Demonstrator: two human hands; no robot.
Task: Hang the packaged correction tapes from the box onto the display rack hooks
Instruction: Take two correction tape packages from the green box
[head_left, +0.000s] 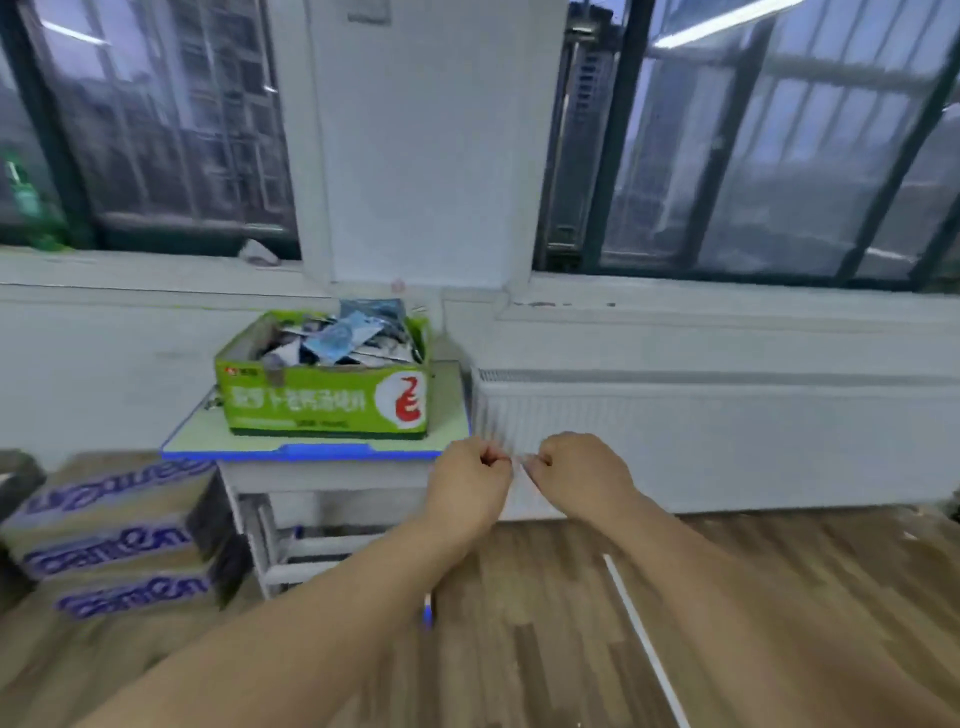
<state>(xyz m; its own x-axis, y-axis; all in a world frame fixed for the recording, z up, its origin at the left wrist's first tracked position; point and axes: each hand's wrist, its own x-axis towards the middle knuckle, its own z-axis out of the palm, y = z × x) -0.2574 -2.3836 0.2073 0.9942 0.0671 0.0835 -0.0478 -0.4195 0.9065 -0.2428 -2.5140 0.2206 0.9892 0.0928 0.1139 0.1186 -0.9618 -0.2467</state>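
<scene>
While facing the radiator (727, 441), saw left hand (470, 480) and right hand (579, 475) curled, nearly touching; could not tell whether pinching anything. Saw tapes (343, 338) heaped in green box (322, 400) on worktop (311, 449), left of hands.

Just beyond my fingers (491, 456) runs a long white radiator (727, 436). Left of them stands a small white table (322, 475) with a blue-edged top, and further left a stack of brown cartons (119, 540) with blue lettering. Beneath my fingers lies plank floor (545, 597) with a thin white strip (644, 639) on it. High above, dark-framed windows (753, 145) flank a white pillar (426, 145).
</scene>
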